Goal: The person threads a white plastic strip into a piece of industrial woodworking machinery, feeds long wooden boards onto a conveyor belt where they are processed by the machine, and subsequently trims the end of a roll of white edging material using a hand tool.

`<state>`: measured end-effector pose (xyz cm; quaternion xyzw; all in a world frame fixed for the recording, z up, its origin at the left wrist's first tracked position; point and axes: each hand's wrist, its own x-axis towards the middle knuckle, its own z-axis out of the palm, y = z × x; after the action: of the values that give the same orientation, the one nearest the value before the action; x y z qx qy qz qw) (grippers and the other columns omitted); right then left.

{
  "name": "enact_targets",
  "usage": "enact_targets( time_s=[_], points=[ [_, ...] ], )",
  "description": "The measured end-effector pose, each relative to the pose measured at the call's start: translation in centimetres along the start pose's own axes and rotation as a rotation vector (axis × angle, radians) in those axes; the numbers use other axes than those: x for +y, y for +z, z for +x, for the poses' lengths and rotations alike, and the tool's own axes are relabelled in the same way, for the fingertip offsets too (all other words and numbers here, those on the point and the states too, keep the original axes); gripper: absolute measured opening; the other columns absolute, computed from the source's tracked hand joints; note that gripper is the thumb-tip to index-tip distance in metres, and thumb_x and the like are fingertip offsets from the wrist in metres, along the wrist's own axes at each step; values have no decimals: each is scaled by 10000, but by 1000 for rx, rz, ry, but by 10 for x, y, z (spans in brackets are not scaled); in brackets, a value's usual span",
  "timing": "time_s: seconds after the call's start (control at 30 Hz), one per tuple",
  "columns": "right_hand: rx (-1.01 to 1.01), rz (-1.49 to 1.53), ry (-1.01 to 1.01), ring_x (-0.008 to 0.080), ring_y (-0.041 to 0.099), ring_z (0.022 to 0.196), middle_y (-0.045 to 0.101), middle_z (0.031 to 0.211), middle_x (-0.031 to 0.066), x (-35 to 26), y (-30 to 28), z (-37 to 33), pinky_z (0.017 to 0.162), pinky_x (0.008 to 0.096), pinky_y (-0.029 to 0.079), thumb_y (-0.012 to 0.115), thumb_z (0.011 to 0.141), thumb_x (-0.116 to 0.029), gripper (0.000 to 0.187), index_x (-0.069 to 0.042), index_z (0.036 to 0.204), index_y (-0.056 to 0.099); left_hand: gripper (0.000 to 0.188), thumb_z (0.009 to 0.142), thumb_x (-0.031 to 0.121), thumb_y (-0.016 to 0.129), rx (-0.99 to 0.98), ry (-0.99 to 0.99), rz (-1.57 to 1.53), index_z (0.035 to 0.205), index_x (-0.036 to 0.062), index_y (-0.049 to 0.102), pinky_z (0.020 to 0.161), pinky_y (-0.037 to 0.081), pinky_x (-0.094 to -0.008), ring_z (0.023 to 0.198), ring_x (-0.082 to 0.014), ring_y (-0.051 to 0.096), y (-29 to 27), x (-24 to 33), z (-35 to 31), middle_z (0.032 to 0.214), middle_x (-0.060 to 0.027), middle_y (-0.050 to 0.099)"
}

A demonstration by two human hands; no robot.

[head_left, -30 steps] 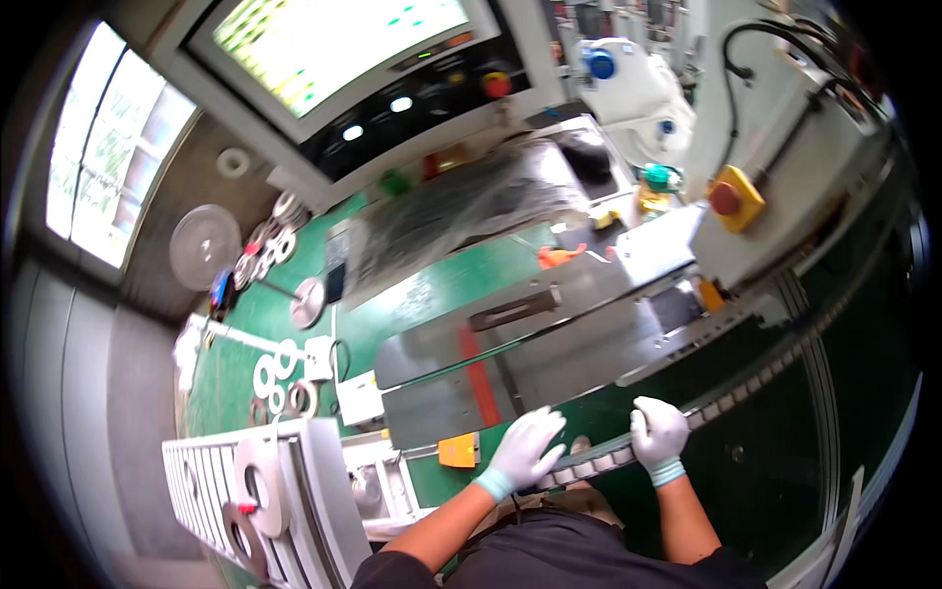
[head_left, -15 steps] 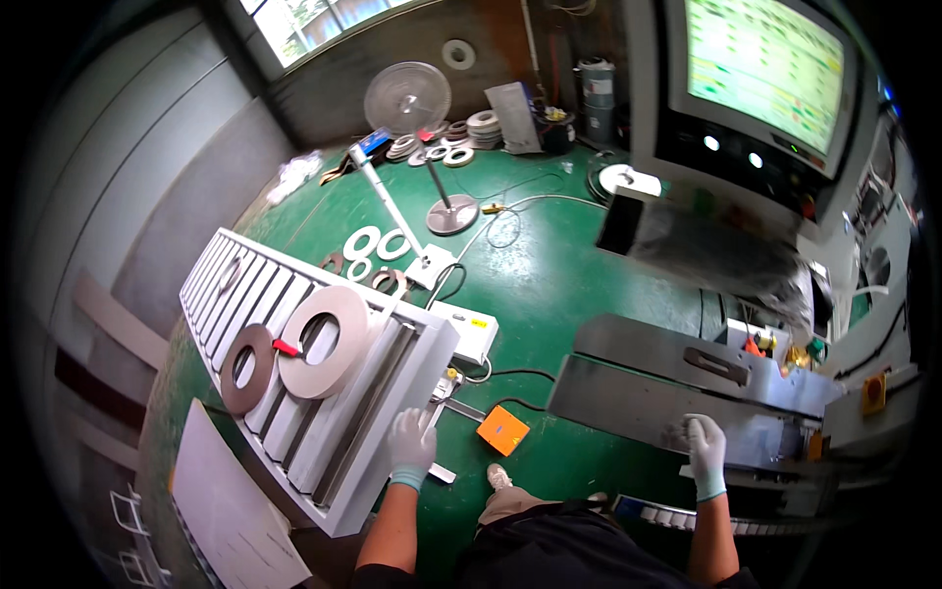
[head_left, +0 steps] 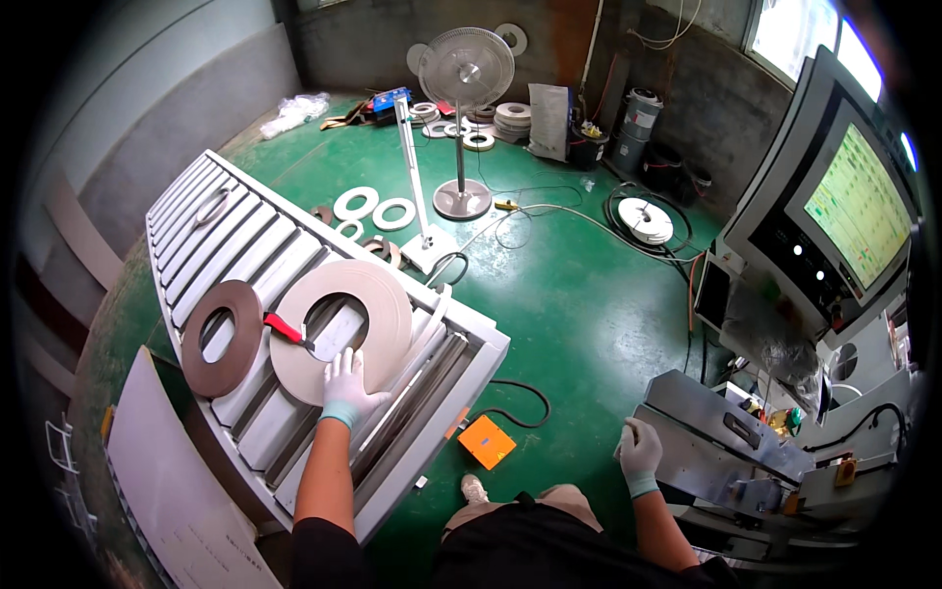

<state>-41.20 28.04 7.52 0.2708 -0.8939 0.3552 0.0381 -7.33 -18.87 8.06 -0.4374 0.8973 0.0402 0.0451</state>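
Observation:
With gloved fingers spread, my left hand (head_left: 351, 386) rests against the near edge of a large beige roll of edge banding (head_left: 383, 299). The roll lies flat on a roller conveyor (head_left: 235, 242), a loose strip curving off its right side. A red-handled knife (head_left: 283, 328) lies between this roll and a smaller brown roll of edge banding (head_left: 199, 363), its tip over the big roll's open centre. My gloved right hand (head_left: 640, 452) hangs beside a grey metal machine table (head_left: 687, 417), fingers curled; whatever they may hold is hidden.
A tilted control screen (head_left: 859, 211) stands at right above the machine. An orange box (head_left: 488, 444) sits on the green floor near my feet. Farther off are a pedestal fan (head_left: 463, 196), white rolls (head_left: 355, 203), a cable (head_left: 549, 207) and a white board (head_left: 186, 491) beside the conveyor.
My view has turned left toward the conveyor. My left hand has moved from the conveyor's end onto the large roll. My right hand, still curled, now appears nearer the middle.

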Motion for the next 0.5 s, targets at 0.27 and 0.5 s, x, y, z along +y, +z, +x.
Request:
enact_targets(
  time_s=[0.27, 0.5],
  points=[
    [-308, 1, -169, 276, 715, 878, 739, 956, 137, -34, 54, 49, 820, 374, 556, 629, 957, -197, 251, -32, 1111, 738, 1089, 731, 665, 768, 133, -41, -98, 1526, 14, 409, 1248, 208, -554, 1437, -391, 382, 2, 17, 6, 1517, -218, 466],
    [-956, 581, 115, 161, 686, 988, 736, 1084, 97, -81, 158, 72, 903, 319, 551, 564, 1023, -159, 299, 41, 1211, 682, 1057, 706, 651, 788, 98, 33, -81, 1474, 3, 461, 1239, 227, -558, 1411, -429, 387, -4, 17, -44, 1501, -219, 452]
  ],
)
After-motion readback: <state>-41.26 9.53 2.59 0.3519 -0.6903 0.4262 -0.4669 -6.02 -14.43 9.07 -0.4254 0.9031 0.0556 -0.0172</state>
